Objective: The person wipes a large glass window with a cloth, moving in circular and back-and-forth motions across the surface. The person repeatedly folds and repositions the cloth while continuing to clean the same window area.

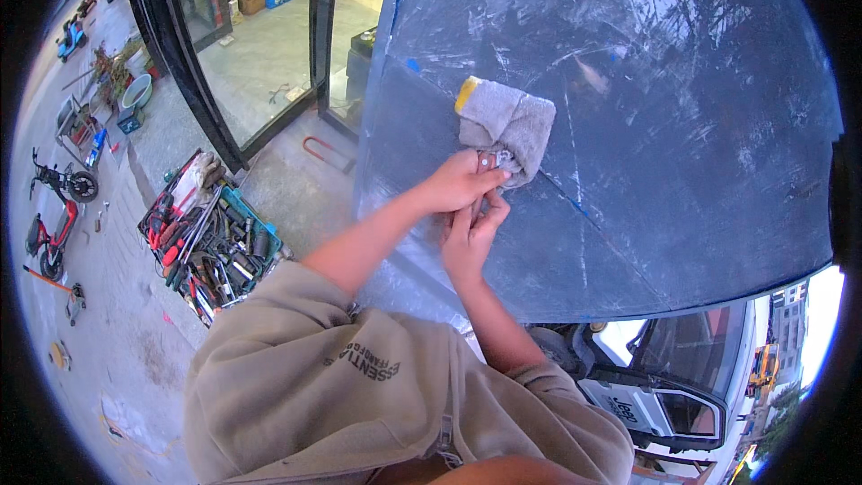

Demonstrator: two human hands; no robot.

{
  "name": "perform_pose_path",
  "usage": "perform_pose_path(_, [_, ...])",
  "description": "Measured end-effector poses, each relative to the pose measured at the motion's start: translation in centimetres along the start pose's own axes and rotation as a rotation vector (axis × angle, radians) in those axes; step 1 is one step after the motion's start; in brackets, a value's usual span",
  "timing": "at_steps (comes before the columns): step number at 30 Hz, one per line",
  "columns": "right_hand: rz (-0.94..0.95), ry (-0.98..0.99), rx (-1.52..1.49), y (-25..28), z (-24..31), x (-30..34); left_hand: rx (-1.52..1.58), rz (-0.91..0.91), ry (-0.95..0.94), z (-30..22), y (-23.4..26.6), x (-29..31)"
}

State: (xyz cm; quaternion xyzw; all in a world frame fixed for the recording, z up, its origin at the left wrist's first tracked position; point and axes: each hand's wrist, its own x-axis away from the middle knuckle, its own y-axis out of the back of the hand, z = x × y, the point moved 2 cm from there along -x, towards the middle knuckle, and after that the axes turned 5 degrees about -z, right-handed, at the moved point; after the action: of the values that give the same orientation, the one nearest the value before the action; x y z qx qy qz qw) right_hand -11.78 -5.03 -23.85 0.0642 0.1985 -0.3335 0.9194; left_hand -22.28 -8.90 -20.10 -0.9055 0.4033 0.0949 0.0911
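A grey folded cloth (525,122) with a yellow edge is in front of me, over a large dark, scuffed panel (682,153). My left hand (462,181) is closed at the cloth's lower edge, around a narrow handle (486,162) with small bright rivets. The handle's upper end disappears at the cloth's folds, so I cannot tell the tool's kind. Just below, my right hand (473,238) has its fingers closed on the handle's lower end, near the left fingertips. Both forearms stretch forward from brown sleeves.
To the left stands a crate (235,238) crammed with hand tools. Beyond it are a glass door frame (269,130), a red two-wheeler (61,229) and a basin (137,91). A red U-shaped bar (325,151) lies nearby. A vehicle (673,377) is at lower right.
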Motion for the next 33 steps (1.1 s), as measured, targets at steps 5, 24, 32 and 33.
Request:
perform_pose_path(5, [0.089, 0.053, 0.081, -3.6, 8.9, -5.7, -0.040, -0.055, -0.161, -6.5, 3.9, -4.3])
perform_pose_path(24, [0.114, 0.269, 0.132, -9.3, 7.3, -9.7, -0.154, -0.206, -0.221, -10.5, 10.1, -5.3])
perform_pose_path(32, [0.166, 0.202, 0.197, -10.1, 2.8, -6.1, 0.030, -0.180, -0.041, -6.4, 10.9, -1.3])
perform_pose_path(33, [0.189, 0.188, 0.224, -9.3, 0.9, -4.2, -0.021, -0.215, 0.031, -2.3, 11.0, -0.8])
